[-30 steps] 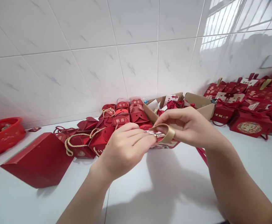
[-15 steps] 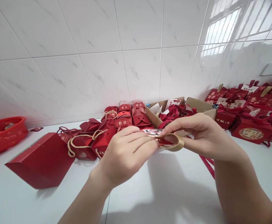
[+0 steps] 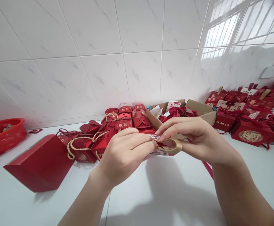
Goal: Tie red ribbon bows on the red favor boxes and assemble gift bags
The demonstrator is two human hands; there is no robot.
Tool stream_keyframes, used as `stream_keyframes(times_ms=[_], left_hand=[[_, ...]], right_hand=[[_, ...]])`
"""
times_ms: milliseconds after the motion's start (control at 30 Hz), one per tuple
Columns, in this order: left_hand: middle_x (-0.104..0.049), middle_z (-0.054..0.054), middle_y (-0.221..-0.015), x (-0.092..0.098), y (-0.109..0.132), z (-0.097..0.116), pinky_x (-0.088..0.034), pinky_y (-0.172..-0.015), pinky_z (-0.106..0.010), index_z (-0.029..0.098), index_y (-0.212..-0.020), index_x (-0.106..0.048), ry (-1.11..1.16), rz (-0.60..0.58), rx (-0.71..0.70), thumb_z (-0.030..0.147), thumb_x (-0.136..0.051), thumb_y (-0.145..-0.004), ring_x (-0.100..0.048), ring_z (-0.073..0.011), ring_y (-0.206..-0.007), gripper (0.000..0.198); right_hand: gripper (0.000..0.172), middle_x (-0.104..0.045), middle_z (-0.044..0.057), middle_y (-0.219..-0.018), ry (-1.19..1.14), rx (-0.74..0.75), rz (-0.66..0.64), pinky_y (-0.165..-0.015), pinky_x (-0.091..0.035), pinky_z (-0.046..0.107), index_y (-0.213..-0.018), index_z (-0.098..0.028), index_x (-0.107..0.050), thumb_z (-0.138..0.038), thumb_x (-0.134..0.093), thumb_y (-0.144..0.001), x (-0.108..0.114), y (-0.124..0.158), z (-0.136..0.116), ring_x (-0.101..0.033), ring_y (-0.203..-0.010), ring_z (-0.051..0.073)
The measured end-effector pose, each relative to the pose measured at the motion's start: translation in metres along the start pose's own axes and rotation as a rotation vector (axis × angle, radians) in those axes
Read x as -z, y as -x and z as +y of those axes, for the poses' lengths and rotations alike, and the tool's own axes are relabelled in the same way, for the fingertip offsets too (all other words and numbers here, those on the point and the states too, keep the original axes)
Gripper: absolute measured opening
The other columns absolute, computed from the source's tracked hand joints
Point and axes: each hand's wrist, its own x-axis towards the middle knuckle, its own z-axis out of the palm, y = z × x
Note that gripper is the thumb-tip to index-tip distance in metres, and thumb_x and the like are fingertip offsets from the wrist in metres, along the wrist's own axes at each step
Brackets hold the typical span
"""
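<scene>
My left hand (image 3: 125,153) and my right hand (image 3: 193,138) meet above the white counter (image 3: 165,194). Both pinch a small printed red-and-white piece (image 3: 159,152) with a gold ribbon loop (image 3: 176,146) on it. The left fingers are curled closed on its left edge. Thumb and forefinger of the right hand press on the gold loop. A red ribbon (image 3: 207,166) trails down below my right wrist. Most of the piece is hidden by my fingers.
A pile of small red gift boxes (image 3: 125,119) with gold cord handles lies behind my hands. An open cardboard box (image 3: 198,110) holds red ribbons and cards. A folded red box (image 3: 43,163) lies left, a red basket (image 3: 2,136) far left, several larger red boxes (image 3: 252,125) right.
My right hand has drawn the gold loop a little rightward and lower, flattening it against the piece. The left hand keeps its pinch. The view has shifted slightly.
</scene>
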Motion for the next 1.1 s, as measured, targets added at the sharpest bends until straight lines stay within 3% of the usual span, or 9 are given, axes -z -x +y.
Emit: stream_keyframes(times_ms=[267, 533, 733, 967, 1100], left_hand=[[-0.069, -0.003, -0.075, -0.002, 0.002, -0.001, -0.05, -0.064, -0.026, 0.013, -0.082, -0.062, 0.029, 0.004, 0.028, 0.005, -0.064, -0.077, -0.063, -0.0115, -0.065, 0.01], [-0.073, -0.005, -0.09, -0.002, -0.002, 0.001, -0.048, -0.065, -0.026, 0.015, -0.079, -0.062, -0.07, -0.005, 0.009, 0.007, -0.063, -0.079, -0.067, -0.0136, -0.077, 0.008], [-0.074, 0.0, -0.081, -0.002, -0.005, 0.002, -0.044, -0.064, -0.026, 0.017, -0.074, -0.061, -0.103, -0.019, 0.015, 0.008, -0.061, -0.08, -0.067, -0.0104, -0.066, 0.011], [-0.073, 0.001, -0.079, -0.004, -0.002, 0.001, -0.045, -0.069, -0.026, 0.017, -0.079, -0.061, -0.001, -0.026, 0.075, 0.007, -0.06, -0.08, -0.066, -0.0095, -0.068, 0.01], [-0.07, 0.005, -0.074, -0.006, 0.001, -0.002, -0.045, -0.071, -0.026, 0.017, -0.076, -0.058, 0.067, -0.079, 0.157, 0.008, -0.059, -0.081, -0.063, -0.0072, -0.064, 0.011]], right_hand=[[0.023, -0.06, 0.006, -0.094, 0.002, -0.007, -0.076, -0.071, -0.053, 0.025, -0.091, -0.019, -0.069, -0.004, -0.056, -0.08, 0.002, 0.002, 0.003, -0.059, -0.082, 0.013], [0.024, -0.064, 0.007, -0.098, -0.046, -0.064, -0.182, -0.076, -0.052, 0.026, -0.104, -0.023, -0.07, -0.015, -0.057, -0.085, 0.008, 0.002, 0.006, -0.061, -0.088, 0.015], [0.024, -0.063, 0.007, -0.108, 0.003, -0.042, -0.167, -0.078, -0.052, 0.026, -0.106, -0.025, -0.069, -0.02, -0.058, -0.085, 0.011, 0.004, 0.006, -0.062, -0.092, 0.015], [0.02, -0.067, 0.008, -0.1, 0.028, -0.009, -0.202, -0.075, -0.053, 0.026, -0.101, -0.02, -0.069, -0.021, -0.058, -0.085, 0.012, 0.002, 0.007, -0.063, -0.087, 0.015], [0.017, -0.067, 0.005, -0.085, 0.045, -0.088, -0.213, -0.064, -0.049, 0.022, -0.099, -0.016, -0.063, -0.022, -0.056, -0.085, 0.008, 0.0, 0.005, -0.059, -0.073, 0.012]])
